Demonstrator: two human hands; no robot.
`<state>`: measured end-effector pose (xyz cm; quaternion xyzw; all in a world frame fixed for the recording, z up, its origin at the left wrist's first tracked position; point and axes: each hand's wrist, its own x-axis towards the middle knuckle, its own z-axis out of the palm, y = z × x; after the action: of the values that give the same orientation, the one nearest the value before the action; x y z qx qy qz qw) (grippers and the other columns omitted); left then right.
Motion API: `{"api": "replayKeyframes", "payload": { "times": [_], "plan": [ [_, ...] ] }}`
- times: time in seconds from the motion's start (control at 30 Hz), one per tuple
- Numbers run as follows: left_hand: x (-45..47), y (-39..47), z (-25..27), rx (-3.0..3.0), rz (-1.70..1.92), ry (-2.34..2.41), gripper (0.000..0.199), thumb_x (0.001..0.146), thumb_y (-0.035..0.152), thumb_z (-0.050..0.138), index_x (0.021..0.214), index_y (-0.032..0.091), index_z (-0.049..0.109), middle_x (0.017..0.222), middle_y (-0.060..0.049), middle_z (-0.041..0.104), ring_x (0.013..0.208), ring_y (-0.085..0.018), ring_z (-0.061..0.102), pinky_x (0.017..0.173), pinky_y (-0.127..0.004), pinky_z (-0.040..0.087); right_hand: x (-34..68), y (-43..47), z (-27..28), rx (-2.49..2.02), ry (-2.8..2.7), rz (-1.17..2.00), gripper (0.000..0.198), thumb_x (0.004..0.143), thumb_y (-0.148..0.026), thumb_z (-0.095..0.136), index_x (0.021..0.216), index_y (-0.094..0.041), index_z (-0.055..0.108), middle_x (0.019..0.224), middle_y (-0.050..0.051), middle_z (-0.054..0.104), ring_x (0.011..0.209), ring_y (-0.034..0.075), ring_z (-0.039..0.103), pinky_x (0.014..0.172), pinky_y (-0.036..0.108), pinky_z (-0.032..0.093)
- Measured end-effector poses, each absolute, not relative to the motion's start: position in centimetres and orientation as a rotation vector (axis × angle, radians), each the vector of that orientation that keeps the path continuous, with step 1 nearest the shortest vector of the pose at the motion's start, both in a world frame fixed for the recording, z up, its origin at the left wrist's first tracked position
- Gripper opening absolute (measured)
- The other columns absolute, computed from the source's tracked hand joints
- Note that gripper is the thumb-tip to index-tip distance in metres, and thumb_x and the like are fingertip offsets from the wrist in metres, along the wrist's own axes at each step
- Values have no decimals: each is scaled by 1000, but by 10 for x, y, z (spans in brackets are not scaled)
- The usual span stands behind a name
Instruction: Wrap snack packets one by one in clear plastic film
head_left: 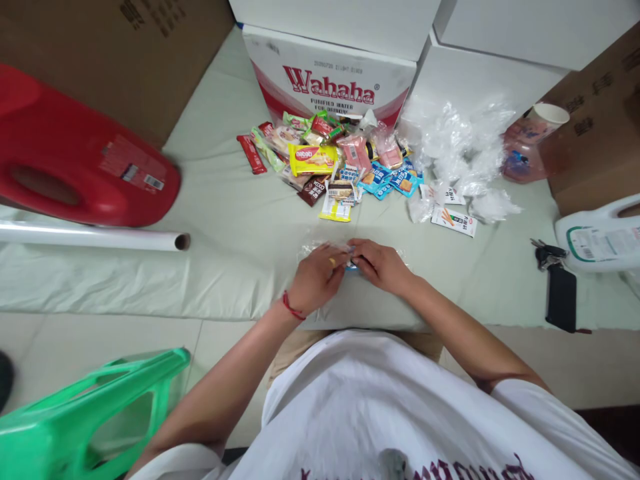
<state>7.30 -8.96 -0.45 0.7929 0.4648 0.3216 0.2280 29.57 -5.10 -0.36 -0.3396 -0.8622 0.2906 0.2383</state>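
My left hand (320, 275), with a red string bracelet and a ring, meets my right hand (383, 265) near the table's front edge. The fingers of both are bent and pressed on clear plastic wrap (313, 249) lying between them. A bit of blue shows under the fingertips; most of what is inside is hidden by my hands. Just beyond lies a heap of wrapped snacks, among them a yellow wafer packet (314, 160), blue packets (406, 180) and a dark brown packet (314, 191).
Crumpled clear plastic bundles (450, 143) and a white snack packet (454, 221) lie right of the heap. A Wahaha carton (330, 73) stands behind. A red jug (135, 167) and a white roll (95, 235) are left; keys (547, 255), a black phone-like object (561, 298) and a white bottle (603, 233) right.
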Motion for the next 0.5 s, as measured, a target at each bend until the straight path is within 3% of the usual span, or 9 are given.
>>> {"api": "replayKeyframes", "payload": {
  "times": [0.13,0.17,0.27,0.33,0.43,0.5],
  "plan": [
    [44,-86,-9,1784,1093,1646,29,94,26,62,119,24,76,129,-7,77,126,-25,70,117,-44,52,294,-57,-5,-994,-2473,668,34,110,-35,47,137,-22,63,147,13,68,125,25,70,97,39,56],
    [37,-82,-13,1678,1109,1748,36,89,28,69,124,23,74,134,-9,74,130,-28,67,119,-46,50,294,-58,-3,-982,-2504,648,38,110,-35,47,144,-23,61,151,12,65,127,25,70,97,39,55],
    [23,-71,-26,1390,1114,1779,89,70,28,85,153,21,53,154,-17,58,146,-35,54,126,-53,41,293,-58,2,-894,-2615,613,40,110,-26,44,145,-26,63,159,9,59,126,22,70,89,37,53],
    [21,-65,-32,1276,1123,1610,113,66,26,88,165,24,34,156,-18,56,151,-34,49,128,-53,36,292,-57,3,-830,-2665,606,41,109,-20,42,141,-26,66,158,7,60,126,20,71,83,36,50],
    [26,-58,-31,1230,1201,1351,121,65,25,88,169,26,26,124,-9,74,145,-27,54,128,-48,35,289,-58,1,-818,-2680,597,45,110,-18,39,148,-27,61,156,7,62,126,19,70,81,35,47],
    [27,-56,-26,1216,1255,1260,107,66,23,87,163,27,41,92,0,72,128,-24,64,120,-44,42,288,-60,0,-851,-2659,575,48,111,-20,38,157,-26,52,158,10,60,125,21,70,83,36,47]
  ]
}}
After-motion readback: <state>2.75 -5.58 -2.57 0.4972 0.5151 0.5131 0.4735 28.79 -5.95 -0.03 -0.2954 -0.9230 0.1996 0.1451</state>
